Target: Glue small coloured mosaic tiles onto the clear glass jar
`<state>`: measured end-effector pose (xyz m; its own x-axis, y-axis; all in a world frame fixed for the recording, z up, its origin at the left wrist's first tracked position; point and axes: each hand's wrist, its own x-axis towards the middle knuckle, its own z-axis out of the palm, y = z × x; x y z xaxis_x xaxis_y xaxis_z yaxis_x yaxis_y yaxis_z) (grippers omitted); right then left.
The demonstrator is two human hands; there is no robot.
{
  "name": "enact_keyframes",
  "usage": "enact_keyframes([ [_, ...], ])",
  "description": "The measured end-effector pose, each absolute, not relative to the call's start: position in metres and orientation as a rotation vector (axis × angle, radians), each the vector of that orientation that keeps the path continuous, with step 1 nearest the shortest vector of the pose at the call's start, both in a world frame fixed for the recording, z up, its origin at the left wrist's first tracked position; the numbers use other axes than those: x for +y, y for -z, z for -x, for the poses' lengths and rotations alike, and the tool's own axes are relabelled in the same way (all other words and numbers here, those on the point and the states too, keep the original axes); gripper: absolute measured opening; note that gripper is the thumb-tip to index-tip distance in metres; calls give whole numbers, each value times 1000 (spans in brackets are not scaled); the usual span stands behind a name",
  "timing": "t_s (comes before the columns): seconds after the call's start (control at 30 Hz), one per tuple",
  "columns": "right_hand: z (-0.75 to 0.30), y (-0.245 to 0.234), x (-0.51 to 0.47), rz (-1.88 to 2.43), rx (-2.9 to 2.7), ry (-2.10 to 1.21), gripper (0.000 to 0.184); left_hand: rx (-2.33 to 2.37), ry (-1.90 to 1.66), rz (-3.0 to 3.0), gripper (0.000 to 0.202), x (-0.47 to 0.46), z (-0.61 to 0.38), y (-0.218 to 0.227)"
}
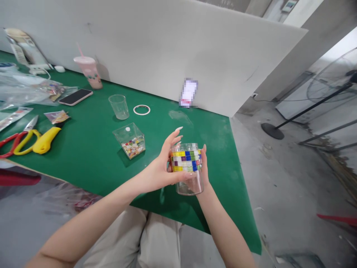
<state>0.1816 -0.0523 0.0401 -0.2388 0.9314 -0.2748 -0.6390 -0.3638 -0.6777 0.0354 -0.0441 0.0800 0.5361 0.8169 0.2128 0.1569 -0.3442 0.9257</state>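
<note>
Above the green table's near edge I hold a clear glass cup (190, 186) with rows of coloured mosaic tiles around one end: yellow, blue, white, green and purple. My left hand (164, 165) grips it from the left, thumb across the front and some fingers raised. From the right, my right hand (205, 169) wraps the cup's side; most of its fingers are hidden behind it. Left of my hands stands a clear square container (130, 139) with loose coloured tiles in its bottom. Farther back are an empty clear plastic cup (119, 107) and a white ring (141, 109).
A lit phone (188, 93) leans on the white partition (156, 44). At left lie red-handled scissors (21, 137), a yellow-handled tool (47, 139), a dark phone (76, 97) and plastic bags (25, 89). A pink drink cup (89, 72) stands behind. The green table (223, 178) ends at right.
</note>
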Motion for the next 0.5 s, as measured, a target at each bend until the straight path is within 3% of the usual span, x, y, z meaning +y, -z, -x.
enact_keyframes([
  [0.1, -182, -40, -52, 766, -509, -1828, 67, 800, -858, -1795, 96, -41, -34, -77],
  [0.23, -183, -41, -51, 713, -510, -1894, 70, 728, -884, -1693, 80, -39, -30, -73],
  [0.4, -182, -38, -49, 640, -466, -1936, 67, 760, -875, -1679, 106, -46, -31, -75],
  [0.5, -182, -36, -49, 619, -465, -1888, 61, 817, -866, -1666, 104, -51, -34, -77],
])
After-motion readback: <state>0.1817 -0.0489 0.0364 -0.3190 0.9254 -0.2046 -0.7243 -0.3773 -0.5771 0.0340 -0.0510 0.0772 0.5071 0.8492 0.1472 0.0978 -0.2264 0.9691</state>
